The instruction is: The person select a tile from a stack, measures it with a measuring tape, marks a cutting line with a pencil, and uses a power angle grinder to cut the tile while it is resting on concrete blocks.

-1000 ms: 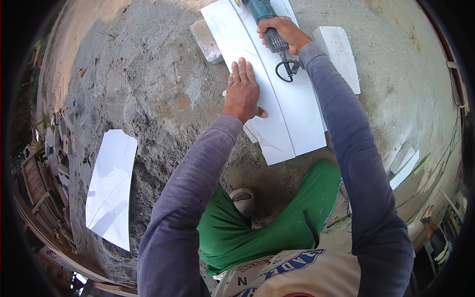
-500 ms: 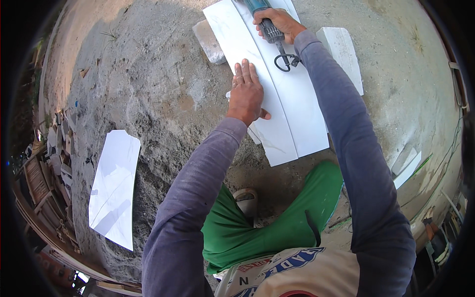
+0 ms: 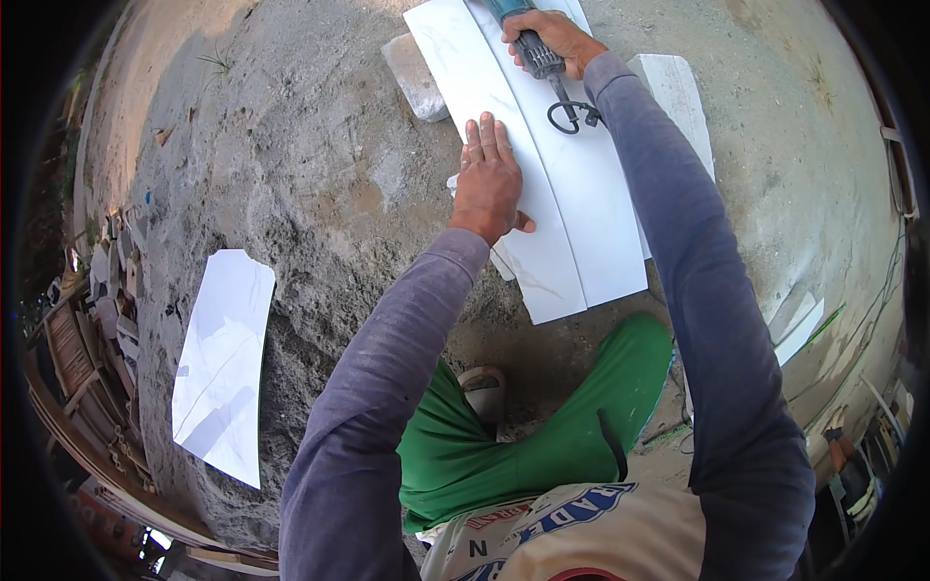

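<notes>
A long white marble-look tile [image 3: 572, 223] lies in front of me, a dark straight line running lengthwise along it. My left hand [image 3: 488, 184] is pressed flat on the tile's left part, fingers stretched and thumb apart. At the far end, my right hand [image 3: 554, 41] is wrapped round the rear grip of a teal and black angle grinder [image 3: 538, 53]. The grinder's front end is cut off by the top of the picture, so its disc is hidden. A black cord loop [image 3: 572, 117] hangs from its rear, over the tile.
Pale stone blocks sit under or beside the tile, one at the left [image 3: 417, 77] and one at the right [image 3: 678, 102]. Another white tile piece [image 3: 225, 368] lies on the rough sandy ground at left. White offcuts [image 3: 799, 329] are at right, near stacked scraps and cables.
My right hand and the grinder have shifted slightly farther away along the tile. The left hand stays pressed on the same part, and the view has moved a little.
</notes>
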Demonstrator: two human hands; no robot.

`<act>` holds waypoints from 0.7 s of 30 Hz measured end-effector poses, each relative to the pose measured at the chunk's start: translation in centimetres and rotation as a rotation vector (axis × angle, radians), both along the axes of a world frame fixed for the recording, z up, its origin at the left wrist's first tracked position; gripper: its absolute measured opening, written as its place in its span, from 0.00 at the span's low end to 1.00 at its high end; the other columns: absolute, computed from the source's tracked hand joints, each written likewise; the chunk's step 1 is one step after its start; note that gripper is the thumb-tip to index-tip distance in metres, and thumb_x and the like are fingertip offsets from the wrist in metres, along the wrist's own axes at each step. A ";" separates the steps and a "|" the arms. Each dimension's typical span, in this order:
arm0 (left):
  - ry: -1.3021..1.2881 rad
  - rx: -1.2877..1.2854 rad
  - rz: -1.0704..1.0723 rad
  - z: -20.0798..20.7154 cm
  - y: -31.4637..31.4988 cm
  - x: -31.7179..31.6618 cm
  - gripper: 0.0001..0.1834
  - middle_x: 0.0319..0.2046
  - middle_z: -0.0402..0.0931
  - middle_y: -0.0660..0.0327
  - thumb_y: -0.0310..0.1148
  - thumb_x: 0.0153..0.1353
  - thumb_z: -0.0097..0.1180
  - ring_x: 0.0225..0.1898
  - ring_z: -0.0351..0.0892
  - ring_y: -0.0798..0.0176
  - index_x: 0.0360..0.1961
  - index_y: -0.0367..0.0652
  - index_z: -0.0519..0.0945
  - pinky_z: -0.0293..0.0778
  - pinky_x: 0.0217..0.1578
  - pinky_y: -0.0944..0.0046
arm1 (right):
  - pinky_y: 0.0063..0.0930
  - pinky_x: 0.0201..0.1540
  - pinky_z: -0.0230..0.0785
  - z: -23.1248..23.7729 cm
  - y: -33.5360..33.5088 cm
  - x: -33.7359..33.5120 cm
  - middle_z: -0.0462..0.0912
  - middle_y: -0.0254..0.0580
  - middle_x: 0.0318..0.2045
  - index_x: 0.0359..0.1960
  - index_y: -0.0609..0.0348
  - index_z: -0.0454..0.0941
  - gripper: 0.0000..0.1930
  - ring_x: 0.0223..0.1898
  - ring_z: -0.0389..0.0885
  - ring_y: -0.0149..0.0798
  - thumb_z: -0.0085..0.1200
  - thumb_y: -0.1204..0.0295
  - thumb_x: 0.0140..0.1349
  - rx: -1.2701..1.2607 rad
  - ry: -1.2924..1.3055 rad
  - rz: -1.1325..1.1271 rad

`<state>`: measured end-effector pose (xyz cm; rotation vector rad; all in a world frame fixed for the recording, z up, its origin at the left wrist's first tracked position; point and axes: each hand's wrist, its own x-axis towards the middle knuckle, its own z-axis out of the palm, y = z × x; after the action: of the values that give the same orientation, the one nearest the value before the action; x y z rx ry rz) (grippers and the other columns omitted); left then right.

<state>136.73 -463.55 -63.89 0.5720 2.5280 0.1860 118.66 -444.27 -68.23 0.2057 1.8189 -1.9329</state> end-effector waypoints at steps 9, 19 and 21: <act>0.006 0.020 0.008 -0.2 -0.1 0.1 0.87 0.79 0.40 0.20 0.54 0.31 0.90 0.82 0.42 0.21 0.77 0.12 0.43 0.50 0.82 0.43 | 0.29 0.29 0.74 2.0 0.4 -0.2 0.84 0.35 0.26 0.33 0.56 0.84 0.11 0.25 0.82 0.32 0.66 0.62 0.67 -0.042 -0.044 0.014; 0.003 0.016 0.011 -0.2 -0.2 0.1 0.88 0.80 0.40 0.21 0.54 0.31 0.91 0.82 0.41 0.22 0.78 0.13 0.42 0.50 0.82 0.43 | 0.32 0.26 0.74 1.9 -0.2 0.3 0.83 0.35 0.24 0.32 0.55 0.84 0.09 0.22 0.81 0.33 0.64 0.64 0.63 -0.067 -0.052 0.002; -0.004 0.025 0.009 -0.1 0.2 0.0 0.88 0.80 0.40 0.22 0.54 0.31 0.91 0.82 0.41 0.22 0.78 0.13 0.42 0.50 0.82 0.43 | 0.23 0.33 0.87 0.6 0.1 0.5 0.88 0.41 0.33 0.42 0.61 0.85 0.18 0.30 0.89 0.30 0.69 0.60 0.58 -0.053 -0.035 0.011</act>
<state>136.77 -463.38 -64.01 0.5694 2.5281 0.2220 119.16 -444.22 -67.60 0.2100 1.7408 -1.9556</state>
